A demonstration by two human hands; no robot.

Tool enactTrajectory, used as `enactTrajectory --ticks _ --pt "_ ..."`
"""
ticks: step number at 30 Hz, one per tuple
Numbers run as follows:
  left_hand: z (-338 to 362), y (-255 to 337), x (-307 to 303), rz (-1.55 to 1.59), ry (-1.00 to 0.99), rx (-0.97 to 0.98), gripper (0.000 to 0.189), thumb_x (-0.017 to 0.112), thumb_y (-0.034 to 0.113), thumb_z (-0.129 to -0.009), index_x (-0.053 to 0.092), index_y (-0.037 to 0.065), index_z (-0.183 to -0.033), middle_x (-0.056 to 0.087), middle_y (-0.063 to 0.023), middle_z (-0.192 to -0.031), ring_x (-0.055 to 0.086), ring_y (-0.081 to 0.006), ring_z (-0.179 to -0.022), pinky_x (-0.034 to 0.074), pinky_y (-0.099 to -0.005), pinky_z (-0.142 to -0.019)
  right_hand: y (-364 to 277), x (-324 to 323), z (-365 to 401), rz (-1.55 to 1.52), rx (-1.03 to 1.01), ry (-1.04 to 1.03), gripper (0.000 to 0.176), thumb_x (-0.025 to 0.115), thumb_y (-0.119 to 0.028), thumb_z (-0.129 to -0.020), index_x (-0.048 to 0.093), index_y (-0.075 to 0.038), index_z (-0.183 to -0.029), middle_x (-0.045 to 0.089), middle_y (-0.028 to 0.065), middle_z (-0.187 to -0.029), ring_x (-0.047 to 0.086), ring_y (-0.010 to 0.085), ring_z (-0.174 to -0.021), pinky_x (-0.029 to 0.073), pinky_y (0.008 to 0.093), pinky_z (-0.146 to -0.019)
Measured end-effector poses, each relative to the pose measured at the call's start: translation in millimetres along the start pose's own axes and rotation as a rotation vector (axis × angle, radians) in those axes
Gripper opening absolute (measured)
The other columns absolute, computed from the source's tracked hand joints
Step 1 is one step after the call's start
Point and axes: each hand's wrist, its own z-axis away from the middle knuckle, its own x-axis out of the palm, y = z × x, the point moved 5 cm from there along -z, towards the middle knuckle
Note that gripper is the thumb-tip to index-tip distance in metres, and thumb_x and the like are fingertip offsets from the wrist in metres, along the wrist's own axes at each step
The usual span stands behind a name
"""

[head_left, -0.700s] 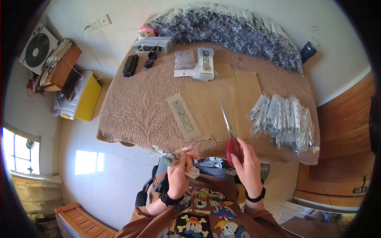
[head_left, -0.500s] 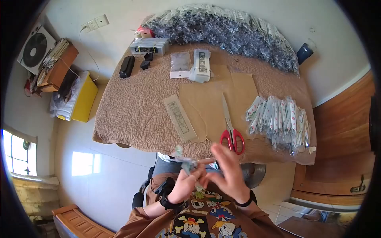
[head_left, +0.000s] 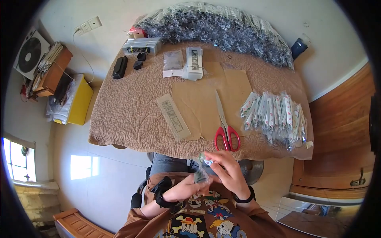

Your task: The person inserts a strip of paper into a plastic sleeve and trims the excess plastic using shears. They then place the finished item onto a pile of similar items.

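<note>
In front of my shirt, below the table edge, both hands work on a small clear plastic packet (head_left: 201,174) with green and white patterned ends. My left hand (head_left: 183,190) is closed round its lower part. My right hand (head_left: 228,172) has its fingers bent over the packet's upper end, near a white and red patterned bit. The fingertips partly hide the packet. Just above on the table lie red-handled scissors (head_left: 224,129), blades pointing away, and a long flat printed sleeve (head_left: 174,118) beside a brown paper sheet (head_left: 234,91).
A pile of wrapped patterned strips (head_left: 274,117) lies at the table's right. Rows of silvery packets (head_left: 222,33) line the back edge. A bundled stack of sleeves (head_left: 193,63), a clear bag (head_left: 173,63) and a black case (head_left: 120,67) lie toward the back left.
My right hand has come down from a raised, spread pose and closed at the packet's upper end. The packet now stands more upright between my hands. The view has shifted slightly.
</note>
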Motion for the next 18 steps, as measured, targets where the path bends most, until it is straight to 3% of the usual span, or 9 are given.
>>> enactTrajectory --ticks 2,5,6,9,14,18 --pt "5.1 19.2 19.5 -0.233 -0.017 -0.186 0.022 0.045 0.016 -0.092 0.053 0.003 -0.108 0.054 -0.0019 -0.087 0.042 -0.0075 -0.068 0.038 -0.0215 -0.062 8.9 1.5 2.8 -0.175 0.121 -0.013 0.028 0.059 -0.013 -0.082 0.055 -0.003 -0.107 0.055 0.0115 -0.104 0.053 0.0257 -0.096 0.041 0.0319 -0.083" --pt "1.2 27.6 30.4 -0.274 -0.104 -0.074 0.021 0.051 0.019 -0.090 0.054 0.003 -0.103 0.054 -0.0002 -0.083 0.044 -0.0082 -0.068 0.039 -0.0223 -0.064 18.0 9.8 7.4 -0.662 0.190 -0.031 0.026 0.061 -0.005 -0.078 0.058 -0.004 -0.103 0.059 0.0071 -0.091 0.057 0.0203 -0.074 0.046 0.0270 -0.068" --pt "0.4 30.5 33.1 -0.295 -0.146 -0.015 0.021 0.054 0.020 -0.089 0.054 0.002 -0.100 0.053 0.0007 -0.080 0.045 -0.0086 -0.069 0.040 -0.0228 -0.065 19.0 8.7 6.7 -0.662 0.192 -0.032 0.026 0.061 -0.005 -0.078 0.058 -0.004 -0.103 0.059 0.0071 -0.091 0.057 0.0203 -0.074 0.046 0.0270 -0.068" --pt "2.9 29.8 20.0 -0.531 -0.077 -0.047 0.026 0.061 0.022 -0.084 0.054 0.002 -0.099 0.054 0.0008 -0.082 0.046 -0.0092 -0.073 0.041 -0.0241 -0.066 -7.7 -2.9 5.0 0.045 -0.386 0.040 0.023 0.063 -0.001 -0.074 0.061 -0.006 -0.097 0.058 0.0079 -0.093 0.058 0.0206 -0.074 0.047 0.0283 -0.065" --pt "0.5 21.9 2.0 -0.697 0.063 -0.071 0.042 0.073 0.025 -0.074 0.051 0.002 -0.103 0.053 0.0000 -0.083 0.048 -0.0097 -0.079 0.042 -0.0262 -0.069 -11.3 0.9 7.6 0.189 -0.485 -0.002 0.025 0.064 0.000 -0.071 0.064 -0.006 -0.095 0.058 0.0077 -0.095 0.058 0.0208 -0.077 0.048 0.0291 -0.065" --pt "0.1 25.1 0.5 -0.625 0.070 0.083 0.041 0.063 0.029 -0.082 0.047 0.001 -0.107 0.053 -0.0010 -0.078 0.050 -0.0117 -0.075 0.043 -0.0262 -0.070 -15.7 5.5 8.3 0.325 -0.523 -0.006 0.030 0.064 0.002 -0.070 0.063 -0.006 -0.099 0.057 0.0095 -0.099 0.059 0.0222 -0.081 0.050 0.0303 -0.067"
